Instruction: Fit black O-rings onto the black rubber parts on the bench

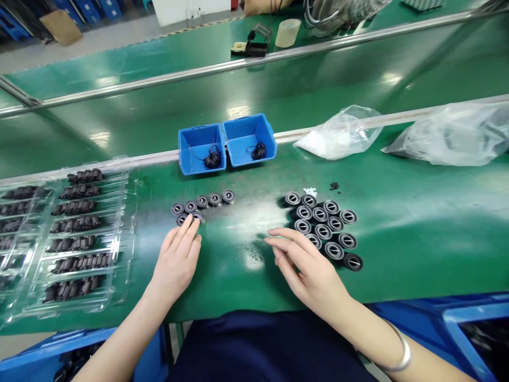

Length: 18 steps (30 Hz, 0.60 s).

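Note:
My left hand (pixel 177 260) is stretched out palm down, its fingertips touching the near edge of a round black part (pixel 196 217) in the shorter front row. Behind it runs a row of similar round black parts (pixel 202 201) with slotted centres. My right hand (pixel 308 268) hovers over the table with fingers apart and nothing visible between them. Just beyond it stands a cluster of black cylinders (pixel 323 231) with slotted tops. Tiny dark specks (pixel 252 253) lie scattered on the green table between my hands. The underside of my left fingers is hidden.
Two blue bins, left (pixel 202 151) and right (pixel 248 139), hold black rings or cords. Clear trays (pixel 113 276) of black parts lie at left. Small white pieces (pixel 310 191) and black pieces (pixel 334 186) sit behind the cylinders. Plastic bags (pixel 344 132) rest at back right.

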Motion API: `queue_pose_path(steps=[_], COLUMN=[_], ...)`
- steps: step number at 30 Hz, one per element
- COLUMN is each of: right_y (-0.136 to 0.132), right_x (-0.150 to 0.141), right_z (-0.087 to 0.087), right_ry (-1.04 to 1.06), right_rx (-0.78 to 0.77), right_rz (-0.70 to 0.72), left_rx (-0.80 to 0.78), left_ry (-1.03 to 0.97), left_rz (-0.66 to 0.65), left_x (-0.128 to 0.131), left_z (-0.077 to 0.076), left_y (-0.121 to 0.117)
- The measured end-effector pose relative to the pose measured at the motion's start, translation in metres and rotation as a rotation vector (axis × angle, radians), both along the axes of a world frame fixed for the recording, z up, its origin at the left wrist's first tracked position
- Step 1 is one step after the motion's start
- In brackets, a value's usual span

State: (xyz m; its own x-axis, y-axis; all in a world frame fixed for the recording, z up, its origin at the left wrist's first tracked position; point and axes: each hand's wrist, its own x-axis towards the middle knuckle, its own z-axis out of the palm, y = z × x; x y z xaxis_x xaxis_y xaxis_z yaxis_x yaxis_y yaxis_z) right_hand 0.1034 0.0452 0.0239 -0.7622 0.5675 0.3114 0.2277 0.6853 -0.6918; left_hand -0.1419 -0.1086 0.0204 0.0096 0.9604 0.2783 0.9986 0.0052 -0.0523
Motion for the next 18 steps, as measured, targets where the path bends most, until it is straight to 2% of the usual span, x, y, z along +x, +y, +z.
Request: queue_pose_path(steps=[3,7,10,14,18], right_y=[0.003,0.004,0.004,0.002,0.002], right_x=[0.017,0.029,0.031,0.029,0.032], right_z=[0.002,0.001,-0.004,-0.009,-0.007], right_ry=[-0.044,-0.115,-0.15,-0.127,-0.074], right_rx=[0.187,0.261,0.292,0.25,0.212], right_rz=[-0.093,-0.202,-0.231,-0.201,-0.282], left_rx=[0.003,0.056,0.1,0.004,-0.056], left_ry=[-0.022,-0.122,-0.342,-0.708,-0.856], left_rz=[-0.003,0.01,0.036,0.035,0.042], left_x=[-0.002,0.004,0.016,0.035,0.044], left_z=[0.0,0.007,0.014,0.019,0.015], left_y=[-0.003,-0.008,-0.009,-0.005,-0.003])
